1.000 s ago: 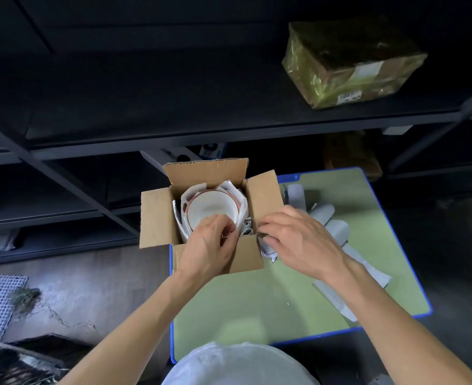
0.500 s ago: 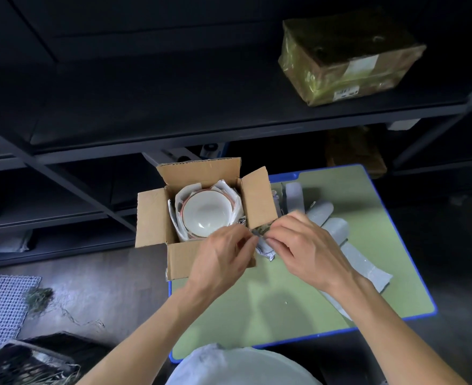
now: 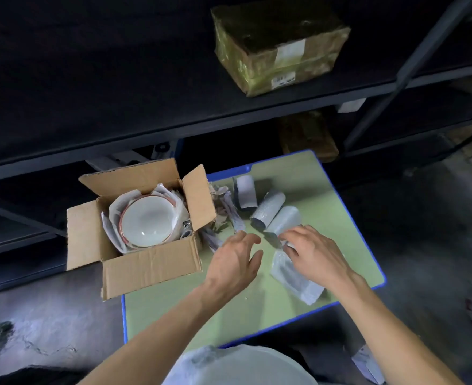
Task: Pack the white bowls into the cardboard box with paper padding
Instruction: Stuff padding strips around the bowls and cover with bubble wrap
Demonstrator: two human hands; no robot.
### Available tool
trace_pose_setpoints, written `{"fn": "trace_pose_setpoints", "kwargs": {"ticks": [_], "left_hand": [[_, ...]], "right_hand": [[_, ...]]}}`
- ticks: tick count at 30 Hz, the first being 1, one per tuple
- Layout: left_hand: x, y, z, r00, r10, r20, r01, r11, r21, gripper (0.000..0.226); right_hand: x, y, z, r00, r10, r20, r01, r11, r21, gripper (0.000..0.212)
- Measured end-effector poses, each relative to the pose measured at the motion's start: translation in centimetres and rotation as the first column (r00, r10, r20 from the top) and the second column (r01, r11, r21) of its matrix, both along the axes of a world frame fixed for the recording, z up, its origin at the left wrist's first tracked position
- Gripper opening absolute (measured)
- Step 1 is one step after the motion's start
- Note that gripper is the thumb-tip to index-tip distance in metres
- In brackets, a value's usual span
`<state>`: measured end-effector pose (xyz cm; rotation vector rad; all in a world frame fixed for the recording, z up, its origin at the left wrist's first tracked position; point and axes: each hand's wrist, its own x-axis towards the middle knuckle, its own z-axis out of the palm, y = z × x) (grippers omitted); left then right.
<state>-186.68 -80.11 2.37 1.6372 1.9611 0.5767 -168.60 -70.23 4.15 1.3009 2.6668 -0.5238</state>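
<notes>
Bowls first: we see one white bowl point(image 3: 147, 220) with a reddish rim sitting upright in the open cardboard box point(image 3: 151, 269), with paper padding point(image 3: 111, 232) tucked around it. The box stands at the left corner of the green table point(image 3: 173, 309), overhanging its edge. Our left hand point(image 3: 235, 263) hovers beside the box, its grip slack, fingers spread, holding nothing. Our right hand point(image 3: 316, 255) curls its grip over the far end of a white padding sheet point(image 3: 296, 276) lying on the table, near some paper rolls point(image 3: 268, 213).
</notes>
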Motion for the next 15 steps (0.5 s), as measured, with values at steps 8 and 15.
{"fn": "trace_pose_setpoints", "kwargs": {"ticks": [8, 15], "left_hand": [[2.5, 6.8, -1.6, 0.981, -0.100, -0.164, 0.073, 0.984, -0.164, 0.041], [3.7, 7.9, -3.3, 0.986, -0.115, -0.117, 0.087, 0.971, -0.224, 0.040]], "right_hand": [[1.8, 4.8, -3.0, 0.983, -0.180, -0.025, 0.176, 0.978, -0.112, 0.055], [0.2, 7.5, -5.4, 0.942, -0.334, 0.019, 0.324, 0.899, -0.295, 0.055]]}}
